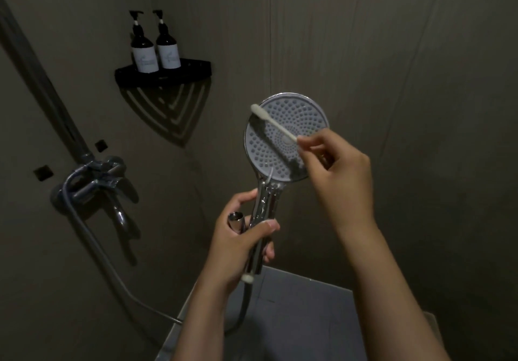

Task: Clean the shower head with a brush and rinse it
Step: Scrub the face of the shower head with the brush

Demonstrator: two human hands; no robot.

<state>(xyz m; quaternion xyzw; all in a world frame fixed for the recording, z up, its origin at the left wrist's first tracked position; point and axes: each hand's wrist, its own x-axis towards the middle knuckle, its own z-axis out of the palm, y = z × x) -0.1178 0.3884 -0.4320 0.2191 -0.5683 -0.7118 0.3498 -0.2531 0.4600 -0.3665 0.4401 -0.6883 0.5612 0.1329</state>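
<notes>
A round chrome shower head (305,114) with a grey nozzle face points toward me at the centre of the view. My left hand (241,234) grips its chrome handle (265,209) from below, and the hose hangs down from the handle's end. My right hand (339,175) pinches a thin white brush (273,121) by its lower end. The brush lies slanted across the face, its pale tip at the upper left rim. My right hand hides the lower right edge of the head.
A chrome mixer tap (98,184) with spout and riser pipe is mounted on the left wall, with the hose (112,274) looping from it. A black corner shelf (162,73) holds two dark pump bottles (155,44). The grey floor (302,316) shows below my arms.
</notes>
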